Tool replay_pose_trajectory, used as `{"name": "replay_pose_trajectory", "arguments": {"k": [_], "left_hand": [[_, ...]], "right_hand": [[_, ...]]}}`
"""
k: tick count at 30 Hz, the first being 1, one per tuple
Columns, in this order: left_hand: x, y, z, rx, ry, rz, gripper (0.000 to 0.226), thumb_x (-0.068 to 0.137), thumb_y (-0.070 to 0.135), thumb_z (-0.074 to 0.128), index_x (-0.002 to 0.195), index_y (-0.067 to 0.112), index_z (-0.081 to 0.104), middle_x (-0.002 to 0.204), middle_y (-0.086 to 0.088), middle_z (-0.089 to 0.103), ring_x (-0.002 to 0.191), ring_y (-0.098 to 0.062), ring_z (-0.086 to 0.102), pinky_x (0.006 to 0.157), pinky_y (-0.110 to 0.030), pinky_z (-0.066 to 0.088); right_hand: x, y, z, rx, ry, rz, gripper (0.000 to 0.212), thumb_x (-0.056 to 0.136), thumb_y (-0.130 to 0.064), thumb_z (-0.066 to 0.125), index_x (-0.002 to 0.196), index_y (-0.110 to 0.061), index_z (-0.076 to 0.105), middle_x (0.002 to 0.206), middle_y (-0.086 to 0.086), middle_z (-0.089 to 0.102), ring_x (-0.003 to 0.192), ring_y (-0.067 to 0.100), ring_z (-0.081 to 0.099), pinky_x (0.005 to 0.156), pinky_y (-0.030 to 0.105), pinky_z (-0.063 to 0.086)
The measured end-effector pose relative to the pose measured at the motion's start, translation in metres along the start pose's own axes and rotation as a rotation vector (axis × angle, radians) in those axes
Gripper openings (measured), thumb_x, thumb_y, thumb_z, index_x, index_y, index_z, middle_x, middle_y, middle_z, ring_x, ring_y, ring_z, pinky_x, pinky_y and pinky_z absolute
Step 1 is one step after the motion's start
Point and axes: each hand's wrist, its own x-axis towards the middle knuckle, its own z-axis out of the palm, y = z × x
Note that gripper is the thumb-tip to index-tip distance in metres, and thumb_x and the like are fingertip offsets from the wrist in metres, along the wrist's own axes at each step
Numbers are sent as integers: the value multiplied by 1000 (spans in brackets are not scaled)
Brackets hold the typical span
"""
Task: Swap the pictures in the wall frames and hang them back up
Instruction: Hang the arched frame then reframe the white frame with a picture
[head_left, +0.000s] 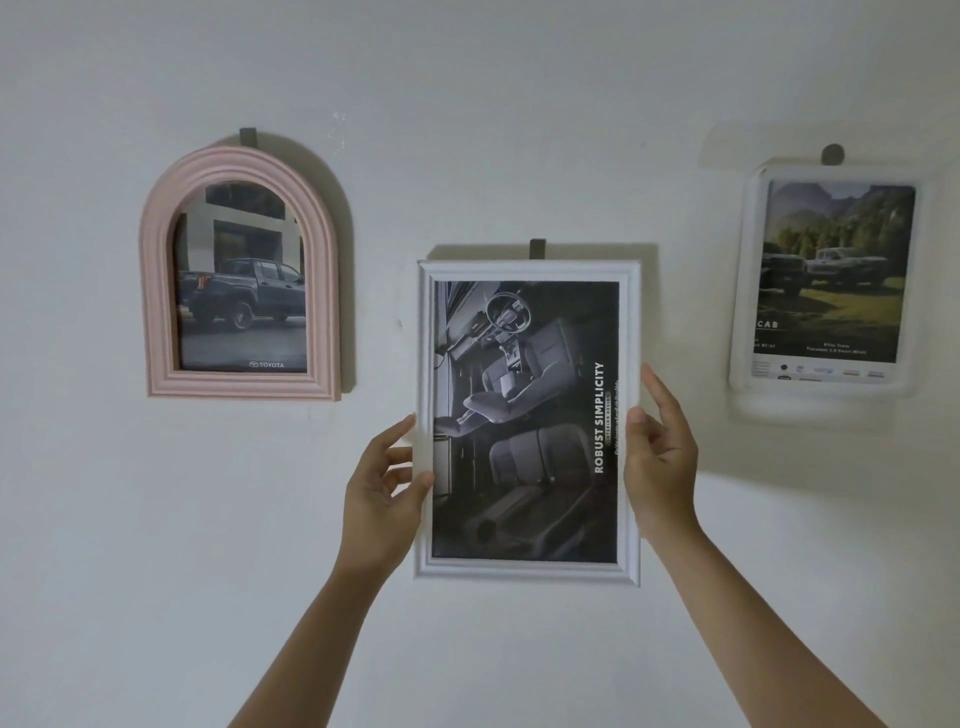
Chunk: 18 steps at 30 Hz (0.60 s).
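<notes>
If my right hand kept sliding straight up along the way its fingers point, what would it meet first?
Your right hand grips the white frame by its right edge, fingers pointing up. Going straight up, it looks like bare wall; the right-hand picture hangs well off to the side. Depth is unclear.

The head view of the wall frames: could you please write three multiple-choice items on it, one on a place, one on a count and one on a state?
1. Where does the pink arched frame hang relative to the white rectangular frame?
A. To its left and higher
B. To its right and lower
C. Directly below it

2. How many frames are on or at the wall?
A. Two
B. Three
C. Five

3. How is the white rectangular frame being handled?
A. Hanging untouched
B. Carried by one hand at its top
C. Held at both side edges

Answers:
1. A, it sits up and left of the middle frame.
2. B, counting the white rounded frame at right.
3. C, the left hand and right hand each grip a side.
</notes>
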Motion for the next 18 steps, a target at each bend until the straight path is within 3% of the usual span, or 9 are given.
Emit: {"name": "replay_pose_trajectory", "arguments": {"k": [2,3,5,7,12,15,18], "left_hand": [[1,-2,2,6,2,-2,57,83,-3,62,121,39,50,98,-4,63,84,-18,62,64,-15,53],[1,-4,3,6,4,-1,58,84,-4,61,121,39,50,100,-3,62,86,-18,62,64,-16,54],[1,-8,4,10,12,4,59,84,-6,60,125,35,49,105,-3,61,93,-17,62,64,-15,54],[1,-13,6,41,22,12,61,84,-7,58,128,34,48,112,-4,59,98,-15,59,66,-14,54],[1,-18,7,82,28,12,65,83,-9,55,125,40,48,119,-4,52,98,5,56,72,-11,53],[1,-17,7,77,26,3,63,83,-10,56,126,36,50,120,-4,50,97,6,56,76,-13,54],[1,-14,7,86,27,-12,61,83,-8,57,129,31,51,121,-4,49,98,8,55,79,-15,54]], "right_hand": [[-3,3,1,-29,13,-15,41,98,-10,46,136,-26,48,82,-8,58,58,1,46,66,10,43],[-5,5,2,-46,20,-26,42,97,-9,46,137,-22,48,79,-8,57,58,0,45,66,9,41],[-11,8,2,-80,16,-37,42,97,-8,47,137,-19,48,107,-1,65,79,0,54,80,17,48],[-17,11,2,-105,12,-31,42,97,-9,47,137,-20,47,131,-1,57,107,11,57,97,26,48],[-30,15,4,-179,34,-58,48,95,-7,49,141,-22,42,118,-5,49,111,12,52,92,7,39],[-36,14,6,-193,16,-25,53,94,-7,51,143,-22,38,120,-4,43,117,13,47,101,25,40],[-39,13,8,-213,5,-19,55,93,-6,52,144,-21,36,121,-2,42,119,14,45,104,34,41]]}}
